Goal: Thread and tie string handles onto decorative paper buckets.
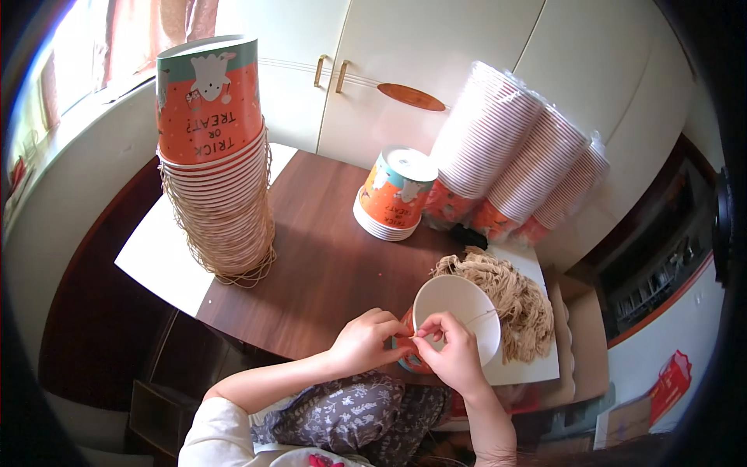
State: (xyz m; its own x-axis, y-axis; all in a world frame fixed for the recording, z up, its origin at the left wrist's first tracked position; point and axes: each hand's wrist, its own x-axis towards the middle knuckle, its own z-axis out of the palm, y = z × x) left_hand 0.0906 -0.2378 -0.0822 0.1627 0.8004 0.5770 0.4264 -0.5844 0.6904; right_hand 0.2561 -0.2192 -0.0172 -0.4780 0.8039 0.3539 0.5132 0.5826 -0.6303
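A paper bucket [455, 296], white inside and orange outside, stands mouth up near the table's front edge, tilted toward me. At the left side of its rim, my left hand [367, 339] and my right hand [451, 354] meet. Both are closed, pinching the end of a thin tan cord [413, 336] between the fingertips. The cord also shows inside the mouth, reaching the rim's right side. Just right of the bucket lies a loose heap of tan cords [517, 303]. My fingers partly hide where the cord meets the bucket wall.
A tall stack of upside-down orange buckets [210, 101] with cord loops hanging down stands at the left. A shorter stack [395, 191] sits mid-table. Plastic-wrapped bucket stacks [498, 132] lean at the back right. A cardboard box [587, 335] is beside the table [311, 233].
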